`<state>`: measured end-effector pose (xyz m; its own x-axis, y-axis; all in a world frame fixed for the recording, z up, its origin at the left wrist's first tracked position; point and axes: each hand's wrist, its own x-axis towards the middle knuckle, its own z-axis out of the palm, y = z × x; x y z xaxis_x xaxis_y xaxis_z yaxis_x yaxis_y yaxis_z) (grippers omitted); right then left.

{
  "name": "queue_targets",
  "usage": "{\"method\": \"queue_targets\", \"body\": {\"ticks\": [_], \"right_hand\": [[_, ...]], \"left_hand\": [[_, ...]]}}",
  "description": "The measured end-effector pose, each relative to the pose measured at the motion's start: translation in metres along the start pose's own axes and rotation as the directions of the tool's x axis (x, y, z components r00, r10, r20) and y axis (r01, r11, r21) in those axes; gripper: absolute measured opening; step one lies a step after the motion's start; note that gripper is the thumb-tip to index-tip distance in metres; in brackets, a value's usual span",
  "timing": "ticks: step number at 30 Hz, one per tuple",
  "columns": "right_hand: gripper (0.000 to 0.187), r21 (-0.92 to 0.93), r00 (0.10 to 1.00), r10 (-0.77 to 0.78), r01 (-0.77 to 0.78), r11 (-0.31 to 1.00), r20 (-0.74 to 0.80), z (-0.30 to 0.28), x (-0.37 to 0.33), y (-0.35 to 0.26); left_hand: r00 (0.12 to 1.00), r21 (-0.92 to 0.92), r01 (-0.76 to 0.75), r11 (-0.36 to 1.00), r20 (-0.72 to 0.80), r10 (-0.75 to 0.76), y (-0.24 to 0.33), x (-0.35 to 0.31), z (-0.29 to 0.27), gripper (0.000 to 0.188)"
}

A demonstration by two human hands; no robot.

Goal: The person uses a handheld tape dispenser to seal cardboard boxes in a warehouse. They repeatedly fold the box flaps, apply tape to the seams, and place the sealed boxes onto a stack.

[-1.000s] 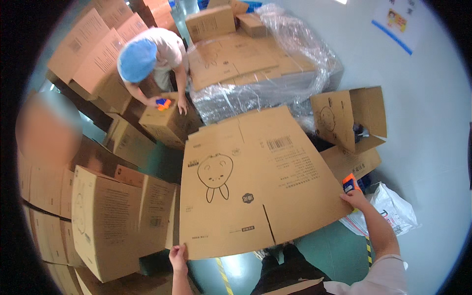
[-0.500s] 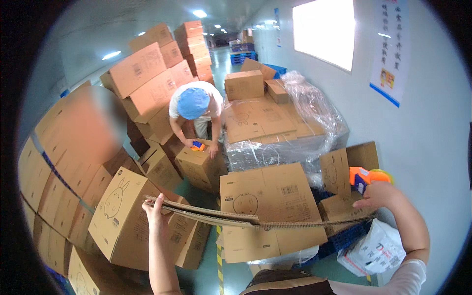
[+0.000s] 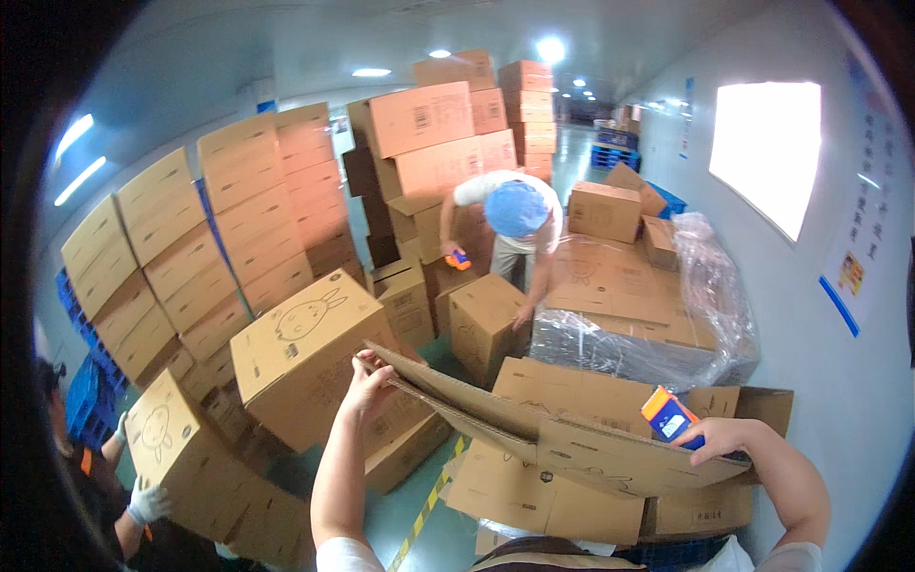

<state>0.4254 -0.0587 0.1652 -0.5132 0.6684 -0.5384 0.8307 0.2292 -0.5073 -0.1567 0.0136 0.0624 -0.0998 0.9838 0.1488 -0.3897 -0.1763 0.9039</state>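
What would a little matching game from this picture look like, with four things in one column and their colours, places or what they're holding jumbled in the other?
Column one
1. The wearer's left hand
2. The wearer's right hand
3. The glove at lower left
4. The bending worker's cap

Column two
A. White, at the side of a carton with a rabbit drawing
B. Blue, seen from above
C. Gripping one end of a folded cardboard sheet
D. Holding an orange-and-blue handheld tool

Right pairs: 1-C, 2-D, 3-A, 4-B
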Motion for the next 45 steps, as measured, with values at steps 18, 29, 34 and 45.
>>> {"method": "queue_targets", "body": {"ticks": [18, 29, 34, 45], "right_hand": [[0.029, -0.275, 0.522, -0.125, -0.220, 0.936, -0.844, -0.133, 0.039, 0.004], [0.027, -0.139, 0.514, -0.040, -0.156, 0.978, -0.857, -0.139, 0.128, 0.019], [0.030, -0.209, 0.608, 0.099, -0.415, 0.885, -0.788, -0.139, 0.098, 0.001], [0.090, -0.356, 0.999, 0.019, -0.006, 0.934, 0.034, -0.001, 0.052, -0.007]], "left_hand": [[0.936, 0.308, 0.337, 0.890, -0.006, -0.352, 0.029, 0.012, 0.168, 0.057], [0.924, 0.700, -0.319, 0.639, 0.081, 0.373, -0.055, -0.036, 0.212, 0.080], [0.868, 0.659, 0.150, 0.737, -0.445, 0.222, -0.081, 0.013, 0.250, 0.102], [0.881, 0.922, 0.145, 0.359, -0.286, 0.378, -0.130, 0.015, 0.299, 0.125]]}}
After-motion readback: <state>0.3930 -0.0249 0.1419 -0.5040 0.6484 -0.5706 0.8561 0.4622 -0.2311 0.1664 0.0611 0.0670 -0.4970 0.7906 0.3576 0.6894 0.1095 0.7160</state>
